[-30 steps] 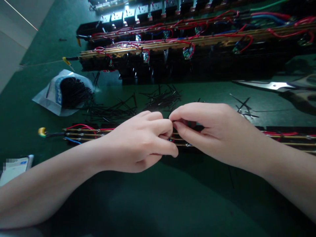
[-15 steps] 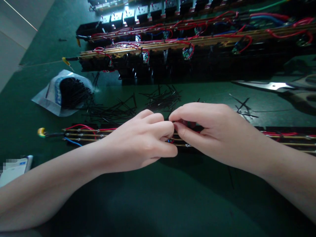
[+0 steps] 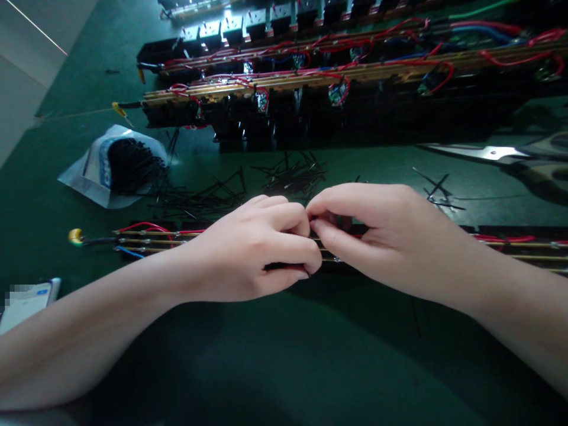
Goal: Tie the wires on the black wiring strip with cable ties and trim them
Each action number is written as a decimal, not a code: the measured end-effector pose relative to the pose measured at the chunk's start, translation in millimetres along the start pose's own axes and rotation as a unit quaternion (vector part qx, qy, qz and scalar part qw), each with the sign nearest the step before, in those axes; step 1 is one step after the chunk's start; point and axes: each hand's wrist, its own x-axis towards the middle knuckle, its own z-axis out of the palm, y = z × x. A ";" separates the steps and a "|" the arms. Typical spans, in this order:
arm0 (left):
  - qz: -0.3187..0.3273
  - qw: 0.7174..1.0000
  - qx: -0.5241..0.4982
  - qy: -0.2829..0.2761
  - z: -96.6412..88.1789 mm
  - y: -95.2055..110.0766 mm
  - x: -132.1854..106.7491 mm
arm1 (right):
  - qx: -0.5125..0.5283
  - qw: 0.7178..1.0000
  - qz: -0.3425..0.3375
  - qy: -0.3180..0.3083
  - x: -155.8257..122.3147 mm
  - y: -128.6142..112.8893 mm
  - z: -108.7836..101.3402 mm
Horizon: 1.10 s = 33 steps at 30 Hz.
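Head view: two bare hands meet over a wired bar (image 3: 153,241), hiding its middle.
The left hand (image 3: 252,251) is curled, its thumb and forefinger nearly together; the right hand (image 3: 390,236) has thumb and forefinger tips almost meeting. Whether either grips anything cannot be told. The bar lies across the green table (image 3: 284,355), running out of frame at right, where the dim handles of the scissors (image 3: 497,154) are cut off too; the left edge crops a phone (image 3: 26,307).
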 end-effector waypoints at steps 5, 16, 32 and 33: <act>-0.004 1.000 -0.004 0.000 0.4 0.1 -0.2 | -0.003 1.000 0.003 0.000 0.2 0.0 -0.6; -0.033 0.997 -0.075 0.008 -4.1 -0.5 0.2 | 0.056 0.998 0.016 -0.013 0.5 1.1 -5.6; -0.119 0.980 -0.156 0.034 -5.0 -4.7 2.7 | 0.126 0.991 -0.003 -0.049 2.7 4.7 -8.8; -0.121 0.979 -0.158 0.036 -5.1 -4.7 2.9 | 0.120 0.992 -0.010 -0.049 2.3 4.5 -8.9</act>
